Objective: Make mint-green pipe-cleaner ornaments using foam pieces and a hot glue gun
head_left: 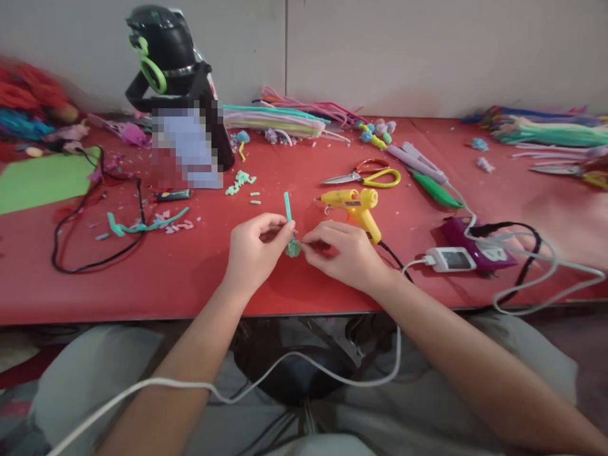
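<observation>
Between the thumb and fingers of my left hand [256, 247] is a short turquoise pipe cleaner [287, 206], its free end pointing up and away from me. A small pale green cluster [293, 249] shows at its lower end, just below the left fingertips. My right hand [344, 250] is closed in a pinch, its fingertips at the right side of the cluster; whatever is between them is too small to make out. Just beyond my right hand lies a yellow hot glue gun [354, 202]. Scissors with red and yellow handles [380, 174] lie behind it.
A black bottle [164, 47] in a holder stands at the back left. Bundles of pipe cleaners [280, 120] line the wall. Green clippings [241, 182] and a black cord loop [57, 234] lie left. A white cable [280, 361] runs across my lap; a white charger [451, 259] lies right.
</observation>
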Available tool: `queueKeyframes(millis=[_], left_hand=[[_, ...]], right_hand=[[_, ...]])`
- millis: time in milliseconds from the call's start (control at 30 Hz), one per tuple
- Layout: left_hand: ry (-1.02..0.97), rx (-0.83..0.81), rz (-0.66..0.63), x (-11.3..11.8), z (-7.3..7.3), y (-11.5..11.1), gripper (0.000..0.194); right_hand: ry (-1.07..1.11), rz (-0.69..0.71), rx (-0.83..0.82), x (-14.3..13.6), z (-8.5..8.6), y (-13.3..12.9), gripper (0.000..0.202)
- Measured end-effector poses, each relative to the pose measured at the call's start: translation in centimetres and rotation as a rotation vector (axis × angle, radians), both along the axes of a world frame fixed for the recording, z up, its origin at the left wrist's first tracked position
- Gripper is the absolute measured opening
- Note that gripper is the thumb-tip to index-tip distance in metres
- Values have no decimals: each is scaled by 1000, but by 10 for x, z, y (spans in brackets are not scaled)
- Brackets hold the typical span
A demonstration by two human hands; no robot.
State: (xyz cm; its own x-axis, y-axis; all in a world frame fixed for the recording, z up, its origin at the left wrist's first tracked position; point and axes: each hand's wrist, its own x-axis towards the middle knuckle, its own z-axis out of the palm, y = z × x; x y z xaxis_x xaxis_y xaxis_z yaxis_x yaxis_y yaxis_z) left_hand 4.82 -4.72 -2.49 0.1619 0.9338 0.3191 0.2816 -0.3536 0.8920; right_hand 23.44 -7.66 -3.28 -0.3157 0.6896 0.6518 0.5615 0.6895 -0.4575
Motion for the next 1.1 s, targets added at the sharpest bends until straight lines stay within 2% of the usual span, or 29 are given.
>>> queueKeyframes(millis=[367, 633, 1100], left_hand=[[40, 17, 28, 0, -1, 0, 10], [66, 23, 34, 1, -1, 0, 12], [74, 31, 45, -1, -4, 1, 16]], right_hand=[[-129, -11, 32, 1, -2, 0, 13], [-168, 0, -46, -1, 1, -2, 17], [-308, 18, 12, 1, 0, -2, 28]])
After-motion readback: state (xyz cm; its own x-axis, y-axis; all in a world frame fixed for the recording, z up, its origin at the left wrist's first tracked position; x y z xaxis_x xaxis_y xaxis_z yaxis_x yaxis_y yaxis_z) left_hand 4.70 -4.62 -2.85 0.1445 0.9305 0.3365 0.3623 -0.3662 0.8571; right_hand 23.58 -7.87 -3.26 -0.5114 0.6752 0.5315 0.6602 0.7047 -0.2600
